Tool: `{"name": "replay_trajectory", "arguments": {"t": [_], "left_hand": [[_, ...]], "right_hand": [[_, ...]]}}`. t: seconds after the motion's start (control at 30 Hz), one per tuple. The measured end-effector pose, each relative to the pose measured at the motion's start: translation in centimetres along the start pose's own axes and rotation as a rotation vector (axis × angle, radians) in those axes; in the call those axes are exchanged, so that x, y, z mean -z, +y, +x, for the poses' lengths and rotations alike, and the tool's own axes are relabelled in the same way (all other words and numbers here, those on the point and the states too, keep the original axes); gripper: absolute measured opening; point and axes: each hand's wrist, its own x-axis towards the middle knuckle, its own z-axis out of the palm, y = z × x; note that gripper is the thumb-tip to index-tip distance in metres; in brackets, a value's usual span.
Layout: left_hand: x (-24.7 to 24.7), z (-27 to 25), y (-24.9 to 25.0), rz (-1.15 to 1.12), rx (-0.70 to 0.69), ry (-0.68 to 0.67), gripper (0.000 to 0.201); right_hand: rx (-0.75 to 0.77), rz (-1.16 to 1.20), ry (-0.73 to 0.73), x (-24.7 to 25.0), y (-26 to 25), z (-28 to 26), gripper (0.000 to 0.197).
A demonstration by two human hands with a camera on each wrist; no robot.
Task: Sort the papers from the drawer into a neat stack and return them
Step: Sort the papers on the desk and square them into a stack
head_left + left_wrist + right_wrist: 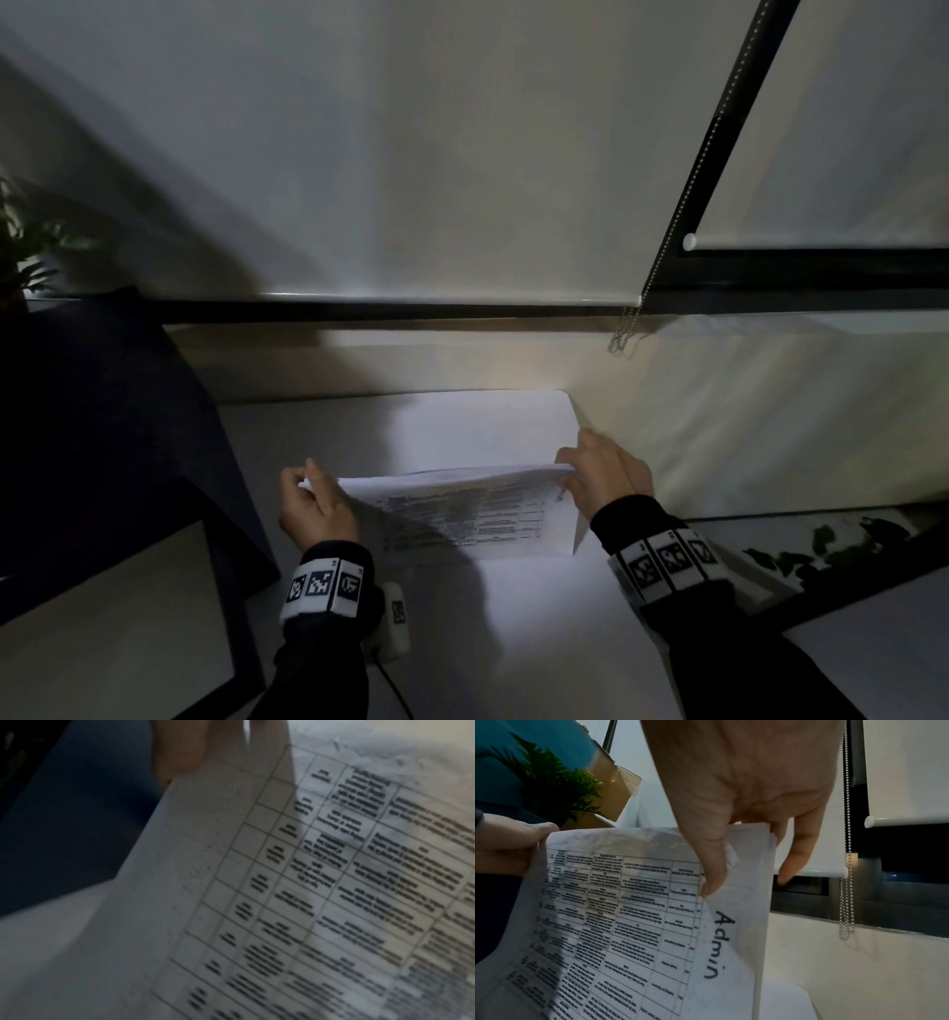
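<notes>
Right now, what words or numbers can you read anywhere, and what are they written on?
"Admin": handwritten in dark pen along the margin of the paper, beside the printed table.
Printed table on the paper: too blurred to read in every view.
Wristbands: black-and-white square code patterns with tiny digits above them, too small to read.
Small white device on the desk: another code square, no readable words.
Nothing else carries text.
</notes>
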Motion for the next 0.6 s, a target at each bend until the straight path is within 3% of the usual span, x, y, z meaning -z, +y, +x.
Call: {"name": "replay_trajectory", "arguments": {"t": [0.07,0.13,0.17,0.23,0.27,0.3,0.33,0.37,0.4,0.47,0.5,0.57,0.6], "left_hand": [[0.4,-0.1,1.2,0.018,-0.04,-0.019,0.034],[0.9,-0.1,2.3,0.325,-0.268,-0.062,0.065],[1.1,-0.4,2.8,0.577,-0.454,-0.136,0.088],[0.0,-1.9,4.5,0.962,-0.742,-0.491,0.121],[-0.8,-3.1,5.6,1.097,-0.808,-0.688,0.119],[-1.9,-4.2,6.0,1.161,-0.826,-0.844,0.101],[-2.8,-5.1,6.4,1.184,-0.778,-0.909,0.071],[-3.3,-5.6,6.8,1.229,-0.706,-0.947,0.043],[-3.7,-5.8,7.0,1.261,-0.687,-0.939,0.028],[-3.3,-5.3,7.6,1.258,-0.728,-0.887,0.021],[-2.7,-4.7,8.0,1.219,-0.714,-0.87,0.019],[-1.2,-3.4,8.7,1.04,-0.664,-0.822,0.017],[-0.5,-2.8,8.7,0.873,-0.629,-0.8,0.015]], "right_hand": [[-0.036,-0.011,0.016,-0.5,0.3,0.4,0.022],[-0.006,0.032,0.0,-1.0,0.5,0.6,0.029],[0.003,0.048,-0.025,-1.0,0.5,0.7,0.028],[0.008,0.036,-0.1,-0.5,0.4,0.8,0.025],[0.008,0.024,-0.114,-0.1,0.4,0.9,0.024],[0.002,0.029,-0.141,0.3,0.2,1.0,0.023],[0.0,0.029,-0.148,0.6,0.1,1.1,0.022],[-0.007,0.028,-0.151,1.0,-0.1,1.1,0.021],[-0.015,0.028,-0.127,1.2,0.0,1.1,0.02],[-0.034,0.134,0.036,1.4,0.9,1.1,0.02],[-0.082,0.279,0.17,1.2,1.6,0.9,0.028],[-0.268,0.769,0.367,0.7,2.6,0.3,0.076],[-0.37,1.07,0.382,0.4,2.7,-0.2,0.098]]}}
